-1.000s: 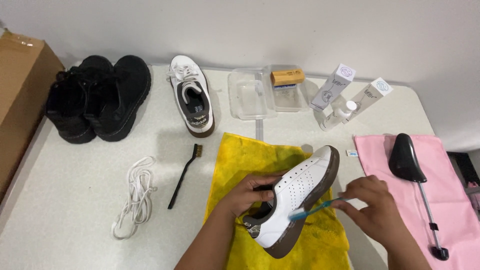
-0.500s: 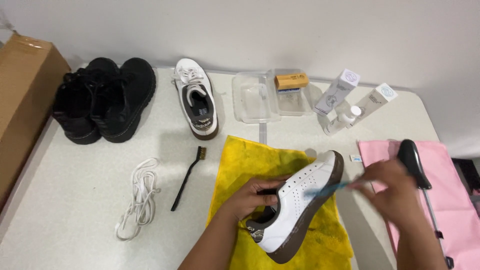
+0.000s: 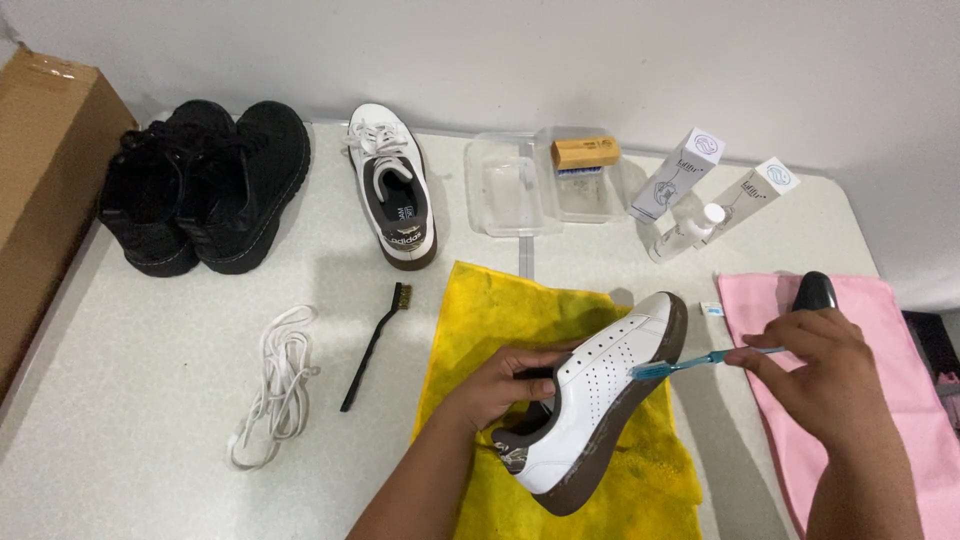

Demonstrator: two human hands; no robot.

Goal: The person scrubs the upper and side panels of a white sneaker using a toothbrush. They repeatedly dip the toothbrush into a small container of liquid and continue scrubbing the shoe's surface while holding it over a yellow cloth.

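Now we hold the white sneaker [image 3: 600, 400] with our left hand [image 3: 505, 385], above the yellow cloth [image 3: 480, 320] that is spread on the table [image 3: 130, 400]. The fingers of this hand are closed around the opening of the shoe, near the heel, so the shoe is tilted on its side and its brown sole turns to the right. Its toe points away from us, toward the far right.

Our right hand [image 3: 815, 375] is to the right of the shoe and does not touch it. It is closed on the handle of a blue toothbrush [image 3: 700, 362], pinched between thumb and fingers. The brush lies almost level, and its bristles meet the shoe at the edge where the white upper joins the sole, close to the toe.

Under the right hand lies a pink cloth [image 3: 900, 400]. The second white sneaker [image 3: 395, 200] stands at the back of the table, well apart from both hands. White laces [image 3: 275, 385] and a small black brush [image 3: 375, 345] lie to the left of the yellow cloth.
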